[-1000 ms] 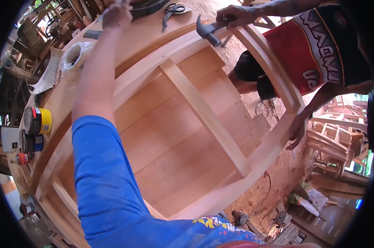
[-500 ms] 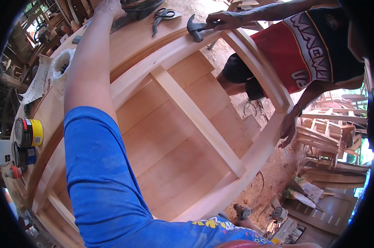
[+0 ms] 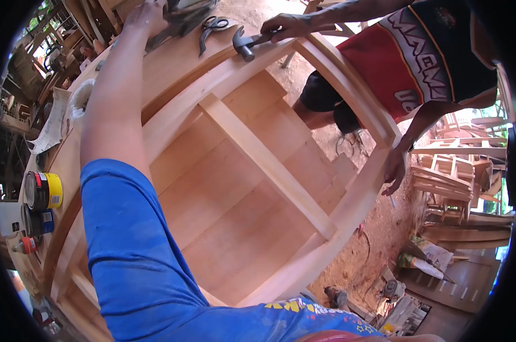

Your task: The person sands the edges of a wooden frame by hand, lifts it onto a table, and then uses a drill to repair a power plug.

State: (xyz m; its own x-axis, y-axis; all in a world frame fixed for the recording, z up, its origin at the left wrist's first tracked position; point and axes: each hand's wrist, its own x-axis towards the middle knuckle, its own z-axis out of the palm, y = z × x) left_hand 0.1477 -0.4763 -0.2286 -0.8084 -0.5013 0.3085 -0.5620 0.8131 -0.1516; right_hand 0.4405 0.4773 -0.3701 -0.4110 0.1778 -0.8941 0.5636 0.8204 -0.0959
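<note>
1. From where I stand, the left hand [image 3: 147, 21] is at the far left corner of the wooden bench [image 3: 170, 62], by a dark, floppy-looking thing [image 3: 189, 20]. I can't tell if its fingers hold anything. The right hand does not show.
2. The step in hand looks like a long reach, with the blue cloth sleeve [image 3: 127, 239] over the big pale wooden frame [image 3: 357, 194].
3. The frame lies beside the bench's long curved edge. Its pale wooden cross bar [image 3: 263, 162] runs over flat brown boards [image 3: 229, 199].
4. Another person's hand [image 3: 289, 27] grips a dark metal claw hammer [image 3: 245, 44] near the bench's far edge. That person's other hand [image 3: 393, 168] is at a frame corner.
5. I think moving the arm calls for lifting it high, past the clear plastic roll [image 3: 80, 100] just beside it.
6. Bench wood shows between the arm and the dark-handled scissors [image 3: 213, 25]. The round black-and-yellow tin [image 3: 44, 190] is close to the left edge, so a bump could tip it.
</note>
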